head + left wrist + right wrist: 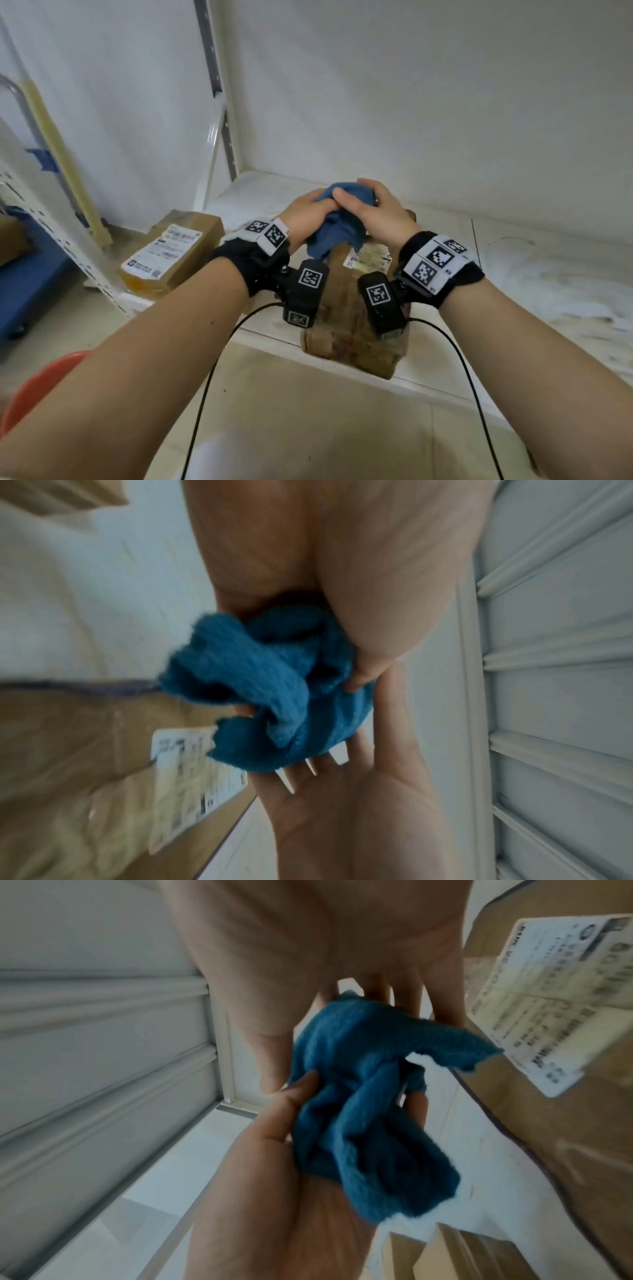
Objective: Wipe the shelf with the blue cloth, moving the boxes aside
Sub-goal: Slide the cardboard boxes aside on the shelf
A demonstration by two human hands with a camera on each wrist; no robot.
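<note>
Both hands hold the bunched blue cloth (337, 233) in the air above a taped cardboard box (356, 329) that lies on the white shelf (531, 274). My left hand (310, 209) grips the cloth from the left, and its thumb presses into the folds (359, 680). From the right, my right hand (373, 202) closes over the top, thumb on the cloth. A loose corner of the cloth (359, 1110) hangs toward the box's label (548, 1001). In the left wrist view the cloth (274, 696) hides most fingertips.
A second labelled box (174, 253) lies to the left of the shelf's upright post (219, 102). A blue cart (30, 284) and an orange object (41, 383) are at the far left. The shelf right of the box is bare and smudged.
</note>
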